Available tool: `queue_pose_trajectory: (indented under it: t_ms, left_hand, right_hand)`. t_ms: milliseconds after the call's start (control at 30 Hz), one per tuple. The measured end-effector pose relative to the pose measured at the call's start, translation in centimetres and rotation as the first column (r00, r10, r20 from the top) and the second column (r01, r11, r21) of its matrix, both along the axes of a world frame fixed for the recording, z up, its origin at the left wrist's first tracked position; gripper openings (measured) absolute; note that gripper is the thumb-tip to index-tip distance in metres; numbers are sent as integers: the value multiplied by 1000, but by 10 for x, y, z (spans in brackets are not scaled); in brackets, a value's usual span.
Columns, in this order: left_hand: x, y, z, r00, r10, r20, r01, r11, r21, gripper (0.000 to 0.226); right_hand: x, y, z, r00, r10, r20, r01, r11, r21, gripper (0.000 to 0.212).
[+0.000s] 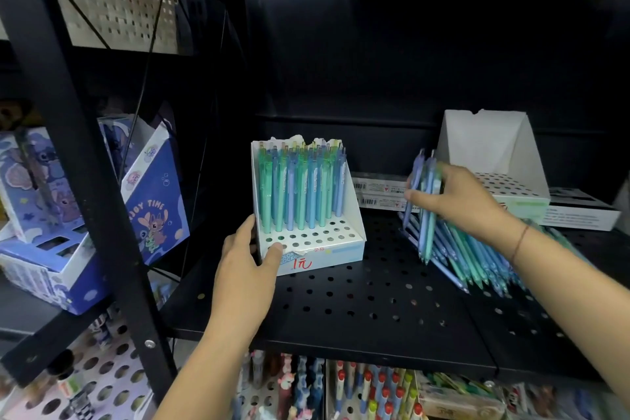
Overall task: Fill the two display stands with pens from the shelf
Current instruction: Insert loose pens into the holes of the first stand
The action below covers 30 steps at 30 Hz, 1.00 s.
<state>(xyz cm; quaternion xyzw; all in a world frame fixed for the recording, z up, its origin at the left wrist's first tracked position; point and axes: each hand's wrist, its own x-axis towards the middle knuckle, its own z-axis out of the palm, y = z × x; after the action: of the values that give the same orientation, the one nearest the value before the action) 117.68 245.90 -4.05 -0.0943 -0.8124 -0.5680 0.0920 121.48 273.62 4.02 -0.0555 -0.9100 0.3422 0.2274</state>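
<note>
Two white cardboard display stands are sitting on the black perforated shelf (375, 290): a mostly filled one on the left (351, 211) and an empty one far right (491, 147). Two bare hands are showing, left (249, 256) and right (456, 198).

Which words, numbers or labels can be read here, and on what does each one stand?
"1元", red handwriting: front of the left display stand
"COLOR", partly covered: same front
"TIME", first word unclear: blue cartoon box
Barcode labels on the flat white boxes: too small
Print on the pens: too blurred
</note>
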Motion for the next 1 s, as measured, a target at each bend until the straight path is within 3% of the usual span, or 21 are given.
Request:
queue_pose_trajectory:
  t_ms: [100, 167, 267, 333, 400, 467, 533, 633, 733, 900, 1000]
  left_hand:
    - [0, 0, 0, 1000, -3, -14, 3, 1000, 3, 58]
    - [1, 0, 0, 1000, -2, -18, 2, 1000, 8, 56]
    - [3, 2, 3, 999, 34, -8, -35, 999, -23, 57]
    - [8, 5, 6, 990, 89, -106, -96, 994, -59, 58]
    - [18, 9, 13, 949, 90, -303, -109, 993, -49, 55]
    - [30, 17, 24, 931, -51, -361, 36, 998, -49, 52]
    - [39, 27, 34, 930, -293, -222, 290, 956, -43, 52]
    - [43, 39, 43, 833, -552, 13, 548, 829, 110, 39]
    - [37, 39, 43, 832, -548, 84, 512, 818, 262, 28]
    - [29, 27, 36, 895, -442, 63, 417, 878, 234, 30]
    - [23, 23, 32, 927, -372, 46, 350, 902, 252, 31]
  right_hand:
    - [0, 3, -12, 990, 2, 144, -9, 999, 46, 26]
    - [1, 3, -15, 988, 21, 156, -23, 1000, 11, 39]
    - [5, 0, -9, 990, 18, 139, -16, 1000, -13, 37]
    - [7, -5, -2, 993, 49, 106, -43, 997, -62, 31]
    - [9, -14, 5, 989, 132, 63, -121, 980, -160, 24]
    - [10, -29, 11, 967, 250, 50, -228, 937, -266, 20]
    - [8, -49, 14, 926, 375, 35, -340, 872, -352, 18]
    - [3, -78, 15, 875, 484, -5, -448, 806, -386, 20]
    - [-7, -94, 11, 861, 508, -8, -479, 806, -347, 33]
    - [-24, -101, 11, 839, 540, 64, -485, 797, -359, 31]
    - [-32, -100, 13, 802, 597, 22, -514, 709, -484, 25]
